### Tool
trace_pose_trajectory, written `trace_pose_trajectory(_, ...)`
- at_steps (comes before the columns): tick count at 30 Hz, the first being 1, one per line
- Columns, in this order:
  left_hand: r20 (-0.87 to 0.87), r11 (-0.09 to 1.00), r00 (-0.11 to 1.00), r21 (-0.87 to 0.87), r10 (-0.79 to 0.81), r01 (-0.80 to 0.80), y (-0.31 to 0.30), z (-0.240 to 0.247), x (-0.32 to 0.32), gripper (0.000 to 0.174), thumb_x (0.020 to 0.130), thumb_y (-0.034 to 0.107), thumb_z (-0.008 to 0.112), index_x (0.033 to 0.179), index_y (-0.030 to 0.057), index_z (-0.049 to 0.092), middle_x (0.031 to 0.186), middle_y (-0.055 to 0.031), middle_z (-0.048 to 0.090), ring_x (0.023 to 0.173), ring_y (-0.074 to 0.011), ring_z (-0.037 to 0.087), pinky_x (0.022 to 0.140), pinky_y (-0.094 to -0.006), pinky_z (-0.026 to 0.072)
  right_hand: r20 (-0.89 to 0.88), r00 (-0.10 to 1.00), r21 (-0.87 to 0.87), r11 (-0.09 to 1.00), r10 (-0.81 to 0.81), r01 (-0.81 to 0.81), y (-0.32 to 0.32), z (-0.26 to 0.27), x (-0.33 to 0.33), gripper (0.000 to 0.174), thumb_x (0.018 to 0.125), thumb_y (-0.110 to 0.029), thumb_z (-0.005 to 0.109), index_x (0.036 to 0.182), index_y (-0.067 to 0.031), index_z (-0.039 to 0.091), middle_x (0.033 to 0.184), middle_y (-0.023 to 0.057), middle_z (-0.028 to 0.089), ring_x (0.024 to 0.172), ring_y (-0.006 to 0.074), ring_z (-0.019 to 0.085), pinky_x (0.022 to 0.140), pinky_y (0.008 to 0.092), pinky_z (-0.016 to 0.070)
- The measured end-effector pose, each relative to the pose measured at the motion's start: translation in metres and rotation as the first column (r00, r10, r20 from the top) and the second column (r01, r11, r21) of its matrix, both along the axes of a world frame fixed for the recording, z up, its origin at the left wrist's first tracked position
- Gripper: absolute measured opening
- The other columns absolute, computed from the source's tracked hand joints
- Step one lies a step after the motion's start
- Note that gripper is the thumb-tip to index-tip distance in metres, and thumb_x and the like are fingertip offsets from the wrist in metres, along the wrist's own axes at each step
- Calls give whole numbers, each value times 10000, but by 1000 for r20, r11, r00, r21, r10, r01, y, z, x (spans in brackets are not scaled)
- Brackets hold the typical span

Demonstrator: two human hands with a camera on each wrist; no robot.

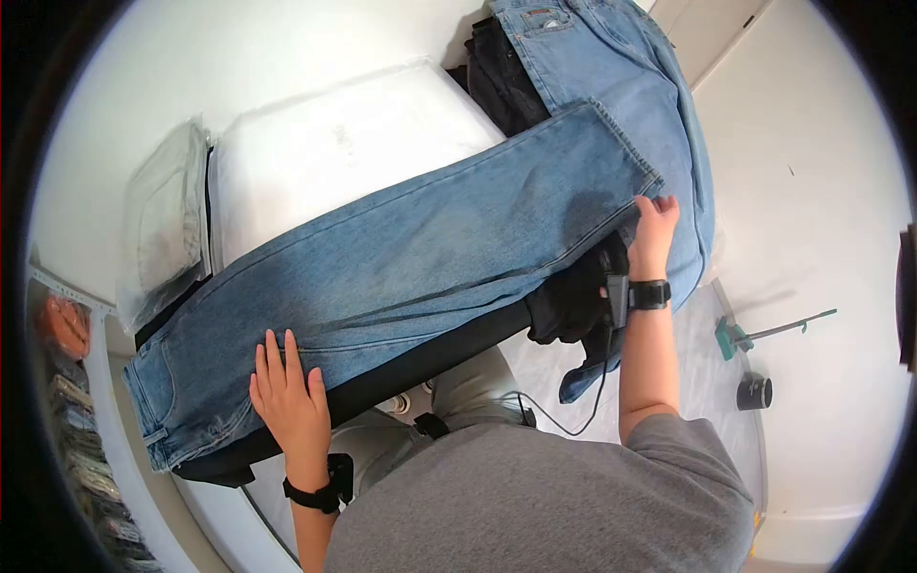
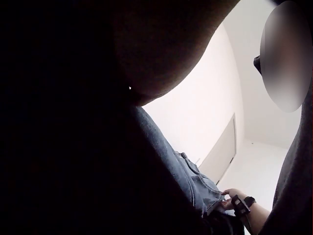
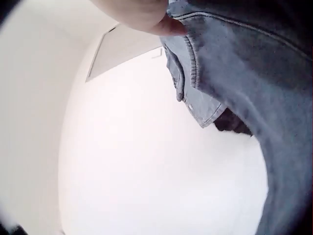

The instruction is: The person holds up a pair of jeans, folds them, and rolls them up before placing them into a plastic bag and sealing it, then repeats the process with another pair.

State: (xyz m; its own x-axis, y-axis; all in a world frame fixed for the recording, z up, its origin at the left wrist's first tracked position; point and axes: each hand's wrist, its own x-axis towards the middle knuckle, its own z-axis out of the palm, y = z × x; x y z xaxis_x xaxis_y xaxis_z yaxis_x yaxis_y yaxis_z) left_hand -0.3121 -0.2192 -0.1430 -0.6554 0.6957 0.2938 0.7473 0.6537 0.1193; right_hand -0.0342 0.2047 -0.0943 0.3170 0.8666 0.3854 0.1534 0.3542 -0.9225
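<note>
My left hand [image 1: 291, 401] rests, fingers extended, on the blue denim jeans [image 1: 411, 229], apparently anchoring them. My right hand [image 1: 654, 229] pinches the hem [image 1: 626, 143] corner, likely keeping the leg straight. The jeans lie lengthwise over the black board [image 1: 430, 352], presumably for support.

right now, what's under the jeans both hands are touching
Under the jeans, a black surface shows along the near edge, and bunched black cloth near the right hand. What lies beneath their middle is covered and cannot be seen.
</note>
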Motion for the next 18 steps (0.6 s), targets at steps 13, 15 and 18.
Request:
trace_pose_trajectory(13,10,994,1000,107,-28,27,-1,2,-2,481,891,253,488,1350,116,443,1413,-122,395,1303,-306,353,1056,-467,242,-400,761,-246,740,510,-626,-46,76,-59,447,932,-303,544,1170,75,530,1138,137,611,1004,250,597,910,331,449)
trace_pose_trajectory(15,10,995,1000,96,-7,6,-1,0,-1,486,887,258,496,1350,119,445,1411,-122,399,1300,-307,358,1052,-467,247,-233,764,-185,743,602,-643,-85,85,-87,424,939,-292,533,1165,66,541,1140,121,610,1023,230,589,871,303,459)
trace_pose_trajectory(18,-2,993,1000,116,-10,10,-2,-3,-3,496,881,268,509,1352,126,446,1411,-120,402,1299,-307,362,1046,-468,257,240,789,-94,823,565,-561,-171,78,-134,312,917,-278,577,1027,12,613,982,25,637,833,140,594,726,258,447)
